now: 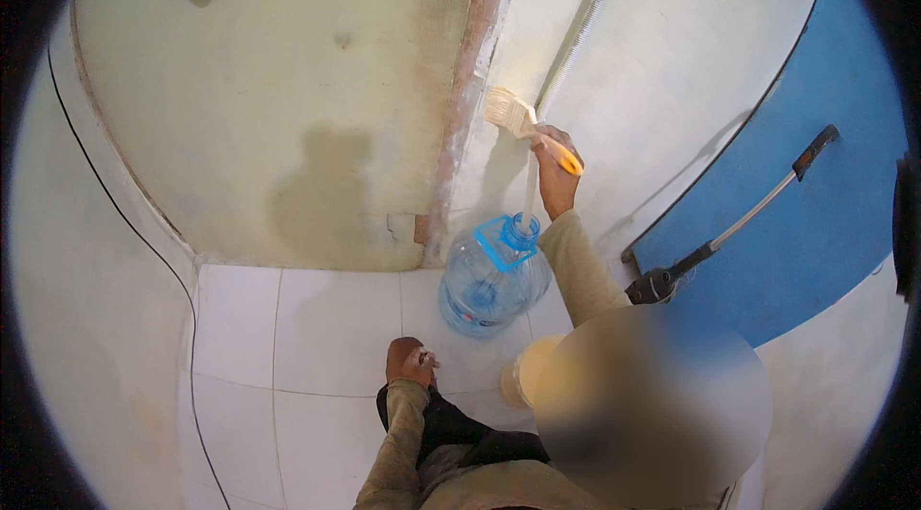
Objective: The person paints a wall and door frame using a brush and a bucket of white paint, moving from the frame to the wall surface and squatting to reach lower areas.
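My right hand [558, 172] grips the yellow handle of a flat paintbrush [512, 114]. Its pale, paint-coated bristles are at the white wall [647, 56], just right of the worn brown door frame [468, 78]; whether they touch the wall is hard to tell. Below that hand stands a large clear blue plastic water bottle [493, 287] with a blue carry handle. A white corrugated hose [586, 24] runs down the wall into its neck. My left hand [411, 362] is low, at my bent knee, with whitish marks about the fingers; whether it holds anything is unclear.
A tub of cream-coloured paint [522, 373] sits on the white tiled floor [338, 330], partly covered by a blurred patch. At right, a black-and-silver pole [752, 211] leans by a blue panel [813, 244]. A pale door [288, 92] stands ahead; a black cable [140, 233] hangs at left.
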### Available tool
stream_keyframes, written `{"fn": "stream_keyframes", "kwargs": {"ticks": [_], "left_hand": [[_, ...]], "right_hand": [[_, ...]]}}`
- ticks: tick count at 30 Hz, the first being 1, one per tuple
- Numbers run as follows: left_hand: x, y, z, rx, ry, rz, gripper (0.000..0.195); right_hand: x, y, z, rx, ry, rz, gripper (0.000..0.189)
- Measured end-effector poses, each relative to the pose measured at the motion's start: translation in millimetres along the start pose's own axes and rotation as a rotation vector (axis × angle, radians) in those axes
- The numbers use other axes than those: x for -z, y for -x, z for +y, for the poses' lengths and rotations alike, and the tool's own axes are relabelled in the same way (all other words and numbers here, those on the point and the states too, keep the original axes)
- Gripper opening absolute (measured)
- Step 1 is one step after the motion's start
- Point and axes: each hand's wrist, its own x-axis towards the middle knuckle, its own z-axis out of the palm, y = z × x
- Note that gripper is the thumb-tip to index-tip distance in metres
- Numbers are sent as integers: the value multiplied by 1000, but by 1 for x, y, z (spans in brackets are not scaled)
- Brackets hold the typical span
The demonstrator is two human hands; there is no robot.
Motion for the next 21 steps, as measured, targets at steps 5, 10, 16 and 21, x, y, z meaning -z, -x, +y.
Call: {"fn": "stream_keyframes", "kwargs": {"ticks": [5,10,16,21], "left_hand": [[-9,0,-9,206,110,-60,28],[-6,-4,1,317,83,-131,32],[-6,-1,-2,351,126,-86,32],[-5,-12,14,386,57,-235,28]], "right_hand": [[2,9,-5,122,77,-46,16],[4,7,-10,151,108,-90,15],[21,8,-19,134,386,-524,15],[22,-53,-24,409,709,-707,14]]}}
